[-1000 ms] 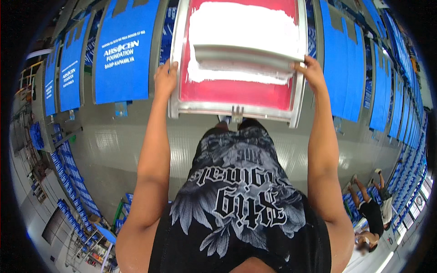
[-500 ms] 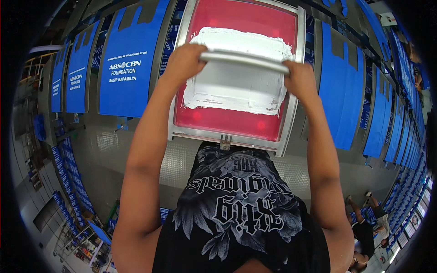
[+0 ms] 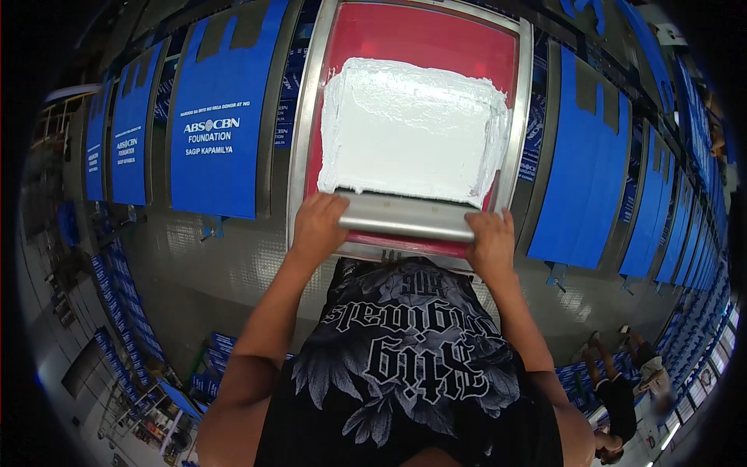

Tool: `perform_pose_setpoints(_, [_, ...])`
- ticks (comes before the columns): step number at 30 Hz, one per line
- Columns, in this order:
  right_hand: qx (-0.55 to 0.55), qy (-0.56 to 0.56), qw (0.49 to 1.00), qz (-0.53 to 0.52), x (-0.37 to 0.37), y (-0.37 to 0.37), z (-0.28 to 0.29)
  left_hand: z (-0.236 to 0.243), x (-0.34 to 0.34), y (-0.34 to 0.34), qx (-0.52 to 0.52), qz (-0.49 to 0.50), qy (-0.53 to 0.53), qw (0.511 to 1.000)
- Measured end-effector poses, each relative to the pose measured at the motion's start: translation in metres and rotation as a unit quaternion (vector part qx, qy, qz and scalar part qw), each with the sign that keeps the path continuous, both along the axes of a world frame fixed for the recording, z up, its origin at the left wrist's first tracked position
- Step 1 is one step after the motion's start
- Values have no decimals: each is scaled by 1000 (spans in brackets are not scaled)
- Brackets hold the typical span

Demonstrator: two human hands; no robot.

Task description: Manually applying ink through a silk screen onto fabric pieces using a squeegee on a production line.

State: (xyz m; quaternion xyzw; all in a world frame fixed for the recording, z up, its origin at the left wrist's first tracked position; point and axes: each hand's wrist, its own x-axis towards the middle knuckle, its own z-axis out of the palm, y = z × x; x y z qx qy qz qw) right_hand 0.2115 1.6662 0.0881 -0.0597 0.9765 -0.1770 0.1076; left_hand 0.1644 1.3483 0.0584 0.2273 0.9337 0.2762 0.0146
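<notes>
A silver metal squeegee [image 3: 405, 219] lies across the near part of a screen-printing frame [image 3: 302, 148]. My left hand [image 3: 320, 226] is closed around its left end, and my right hand [image 3: 492, 240] grips the right end. Beyond the squeegee, thick white ink [image 3: 408, 128] covers the middle of the red screen mesh [image 3: 420, 29] in a rough rectangle. The squeegee's lower edge is hidden from me. The frame rests in front of my body, its near edge close to my shirt.
Blue bag panels with white print [image 3: 212, 132] lie on boards to the left. Plain blue panels [image 3: 580, 163] line the right side. Stacked blue pieces [image 3: 128, 296] stand at the lower left. Other people [image 3: 620, 397] are at the far lower right.
Both hands have drawn the squeegee toward my body, from the far half of the screen to its near end. White ink now covers the formerly thin, greyish middle.
</notes>
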Motion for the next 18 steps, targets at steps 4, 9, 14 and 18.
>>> perform_pose_setpoints(4, [117,31,993,19,-113,25,-20,-3,-115,25,-48,54,-34,997])
perform_pose_setpoints(9, [119,46,992,5,-194,32,9,11,-185,34,-105,36,-35,993])
perform_pose_setpoints(14, [61,-36,997,15,-19,-1,18,14,-27,-9,-41,-5,-74,996])
perform_pose_setpoints(18, [79,62,995,13,-45,9,-19,-5,-54,5,-50,19,-54,997])
